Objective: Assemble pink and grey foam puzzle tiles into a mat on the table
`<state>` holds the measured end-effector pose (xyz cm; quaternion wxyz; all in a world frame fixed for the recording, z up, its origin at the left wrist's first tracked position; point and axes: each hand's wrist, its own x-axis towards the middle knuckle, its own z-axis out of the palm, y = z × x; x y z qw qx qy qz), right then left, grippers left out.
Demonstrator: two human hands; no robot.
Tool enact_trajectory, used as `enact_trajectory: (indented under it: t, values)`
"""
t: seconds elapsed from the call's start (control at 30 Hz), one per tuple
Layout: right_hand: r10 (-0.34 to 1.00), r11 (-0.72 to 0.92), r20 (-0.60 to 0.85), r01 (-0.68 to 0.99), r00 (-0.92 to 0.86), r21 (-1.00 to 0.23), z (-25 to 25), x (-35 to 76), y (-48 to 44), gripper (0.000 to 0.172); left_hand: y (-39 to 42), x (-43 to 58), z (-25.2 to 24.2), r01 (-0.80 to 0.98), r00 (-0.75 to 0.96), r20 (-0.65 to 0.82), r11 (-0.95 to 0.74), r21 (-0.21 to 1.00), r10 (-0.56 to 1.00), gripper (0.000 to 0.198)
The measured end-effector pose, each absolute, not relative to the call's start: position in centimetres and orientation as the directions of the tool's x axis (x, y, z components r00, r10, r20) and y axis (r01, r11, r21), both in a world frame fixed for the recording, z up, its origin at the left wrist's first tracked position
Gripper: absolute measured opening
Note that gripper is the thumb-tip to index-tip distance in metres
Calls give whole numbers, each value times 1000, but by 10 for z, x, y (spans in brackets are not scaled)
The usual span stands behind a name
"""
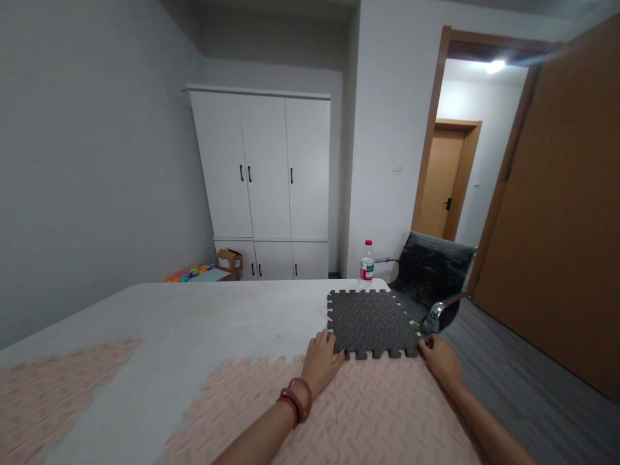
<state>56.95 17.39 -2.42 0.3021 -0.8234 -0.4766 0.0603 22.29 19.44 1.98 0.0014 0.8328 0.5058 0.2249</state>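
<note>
Seemingly to steady it, the right hand (440,363) pinches the near right corner of the gray mat (372,323) on the table (213,320), the left hand (320,365) at its near left corner, grip unclear

No lettering is readable; the label (367,269) on the bottle (367,255) is too small.

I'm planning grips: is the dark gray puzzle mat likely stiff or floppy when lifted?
Probably somewhat floppy: the dark gray puzzle mat is broad and thin. It looks like foam, so likely light. Its raised pattern should resist slipping.
</note>
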Motion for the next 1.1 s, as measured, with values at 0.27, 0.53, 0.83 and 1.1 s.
enact_trajectory:
  t: [0.27, 0.53, 0.83, 1.1]
  values:
    - [858, -389, 241, 880, 454, -274, -15, 553, 163, 45, 196, 224, 16, 864, 363, 397, -464, 196, 843, 23]
    - [874, -397, 226, 900, 430, -179, -15, 553, 164, 46, 195, 223, 16, 853, 403, 386, -494, 171, 830, 28]
    - [923, -325, 195, 943, 332, -66, -12, 550, 171, 37, 205, 231, 17, 592, 764, 227, -796, 126, 604, 55]
    - [934, -300, 227, 951, 277, 73, 7, 523, 170, 27, 199, 238, 20, 576, 787, 191, -809, 114, 587, 48]
